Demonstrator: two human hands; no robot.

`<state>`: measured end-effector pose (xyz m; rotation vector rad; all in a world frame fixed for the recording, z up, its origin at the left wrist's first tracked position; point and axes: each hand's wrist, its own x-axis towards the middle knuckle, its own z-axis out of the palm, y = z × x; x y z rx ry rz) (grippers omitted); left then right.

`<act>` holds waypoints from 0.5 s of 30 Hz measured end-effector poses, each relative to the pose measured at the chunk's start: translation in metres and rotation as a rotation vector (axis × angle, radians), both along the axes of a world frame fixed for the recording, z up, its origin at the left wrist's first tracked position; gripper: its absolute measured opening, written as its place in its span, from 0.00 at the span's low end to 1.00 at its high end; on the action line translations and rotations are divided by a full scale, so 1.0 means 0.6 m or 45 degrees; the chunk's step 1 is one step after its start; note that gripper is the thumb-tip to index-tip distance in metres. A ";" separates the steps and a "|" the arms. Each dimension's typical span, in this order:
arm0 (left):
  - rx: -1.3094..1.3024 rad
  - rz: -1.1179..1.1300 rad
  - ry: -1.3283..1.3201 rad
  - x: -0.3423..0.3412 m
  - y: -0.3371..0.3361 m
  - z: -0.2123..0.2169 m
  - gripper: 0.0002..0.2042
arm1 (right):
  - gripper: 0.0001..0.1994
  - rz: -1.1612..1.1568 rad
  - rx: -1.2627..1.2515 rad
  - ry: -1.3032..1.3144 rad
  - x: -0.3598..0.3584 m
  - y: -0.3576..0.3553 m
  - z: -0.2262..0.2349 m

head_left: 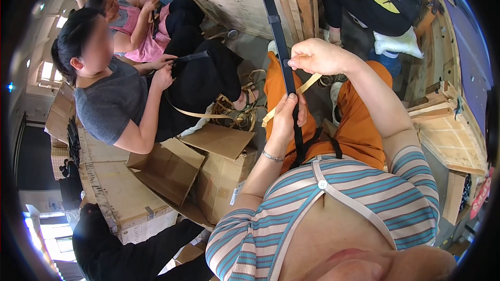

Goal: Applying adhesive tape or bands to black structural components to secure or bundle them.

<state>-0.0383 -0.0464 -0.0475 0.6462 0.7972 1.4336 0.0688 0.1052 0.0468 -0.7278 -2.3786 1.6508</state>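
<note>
A long, flat black strip [276,34] with a band across its upper part stands up in front of me, its lower end hanging over my lap. My left hand [286,117] is closed around its lower part, thumb in front. Higher up, my right hand [317,56] is closed, thumb and forefinger pinching at the strip's right edge. A narrow pale-yellow ribbon [311,82] slants behind the black strip. One end disappears under my right hand; whether those fingers also hold it is hidden.
An opened cardboard box [221,177] stands at my left. Tangled pale-yellow ribbons [245,117] lie on the floor beyond. Nearby, a seated person [120,86] holds another black strip. Wooden crates [229,5] rise ahead; a wooden box [450,130] is at right, near a white bag [398,42].
</note>
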 end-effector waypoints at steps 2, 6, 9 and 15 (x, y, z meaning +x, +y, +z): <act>-0.009 0.001 -0.010 -0.001 0.000 -0.002 0.14 | 0.11 0.002 0.006 -0.002 -0.004 0.000 -0.004; -0.007 0.002 -0.012 -0.002 -0.001 0.000 0.14 | 0.12 -0.007 0.088 -0.032 -0.006 0.003 -0.005; -0.001 -0.010 -0.010 -0.003 -0.001 -0.002 0.14 | 0.12 -0.007 0.111 -0.017 -0.008 0.004 -0.005; -0.003 -0.010 -0.012 -0.003 -0.003 0.000 0.14 | 0.12 0.004 0.189 0.004 -0.011 0.003 -0.004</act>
